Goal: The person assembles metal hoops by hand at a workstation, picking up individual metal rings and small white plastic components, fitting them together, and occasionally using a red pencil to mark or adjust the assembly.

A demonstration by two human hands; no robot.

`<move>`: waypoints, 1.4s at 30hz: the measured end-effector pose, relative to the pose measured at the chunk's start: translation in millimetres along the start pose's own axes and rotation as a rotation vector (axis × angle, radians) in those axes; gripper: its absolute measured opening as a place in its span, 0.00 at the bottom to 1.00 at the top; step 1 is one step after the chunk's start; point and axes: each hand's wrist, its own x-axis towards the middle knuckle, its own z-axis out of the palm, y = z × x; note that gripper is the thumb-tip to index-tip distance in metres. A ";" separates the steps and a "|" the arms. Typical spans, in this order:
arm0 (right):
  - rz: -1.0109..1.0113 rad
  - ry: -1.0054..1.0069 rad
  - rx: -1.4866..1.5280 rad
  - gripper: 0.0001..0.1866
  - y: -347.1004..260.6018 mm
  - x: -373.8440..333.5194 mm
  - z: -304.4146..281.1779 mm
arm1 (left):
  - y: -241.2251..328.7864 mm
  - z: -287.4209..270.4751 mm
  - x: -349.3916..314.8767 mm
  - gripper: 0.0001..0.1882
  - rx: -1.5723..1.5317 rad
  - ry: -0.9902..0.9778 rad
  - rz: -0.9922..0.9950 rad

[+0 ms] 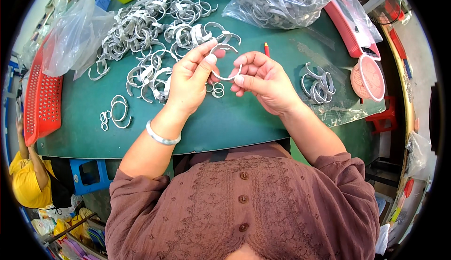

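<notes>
Between my two hands, above the green table (188, 133), is an open silvery cuff bangle (224, 78). My left hand (196, 69) pinches one side of it between thumb and fingers. The thumb and fingers of my right hand (256, 76) close on its other end. Just below the bangle, a pair of small silvery rings (216, 90) lies on the table. A large heap of similar bangles (136, 27) spreads beyond and left of my left hand. Several more bangles (319, 84) lie in a small group to the right of my right hand.
A clear bag of bangles (286, 1) stands at the back. A red perforated basket (42, 95) and a plastic bag (77, 34) are at the left. At the right are a pink basket (369, 77) and a pink tray (343, 27). A person in yellow (30, 182) is at the lower left.
</notes>
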 end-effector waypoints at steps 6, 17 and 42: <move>-0.031 -0.001 -0.011 0.13 0.9 -1.2 -0.1 | 0.0 3.1 -3.0 0.17 0.129 0.002 0.163; -0.210 -0.044 -0.030 0.14 6.8 -1.4 -3.3 | 7.6 -0.2 -5.7 0.19 0.733 -0.038 0.900; -0.234 -0.020 -0.229 0.15 -9.0 -2.4 -7.5 | 3.1 4.1 -5.5 0.18 0.049 -0.039 0.180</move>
